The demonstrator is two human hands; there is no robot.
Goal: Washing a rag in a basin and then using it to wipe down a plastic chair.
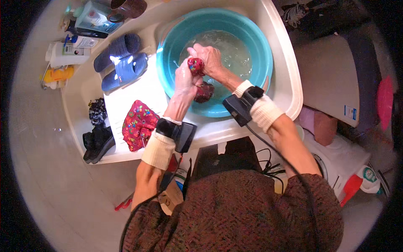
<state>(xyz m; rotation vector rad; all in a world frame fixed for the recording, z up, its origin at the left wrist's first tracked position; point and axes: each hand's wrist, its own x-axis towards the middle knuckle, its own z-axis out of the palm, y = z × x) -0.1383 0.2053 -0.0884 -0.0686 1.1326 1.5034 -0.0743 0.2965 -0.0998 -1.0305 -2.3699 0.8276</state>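
Observation:
Both my hands are over a teal plastic basin (162, 67) that stands in a white laundry sink and has cloudy water (234, 56) in it. A wet, dark red floral cloth (204, 92) is bunched up between them. My left hand (184, 75) grips it, and one wad bulges out below the palm. My right hand (207, 58) is closed around the upper part, pressed against my left. The fingers partly hide the cloth. On the ribbed washboard left of the basin lies a second red floral cloth (138, 126), crumpled, beside my left wrist.
Blue slide sandals (121, 71) rest on the washboard (148, 86). Bottles (97, 19) and a brown mug (129, 8) line the sink's far left rim. Black shoes (97, 143) sit at the left corner. Cables hang from the black wrist devices (185, 137).

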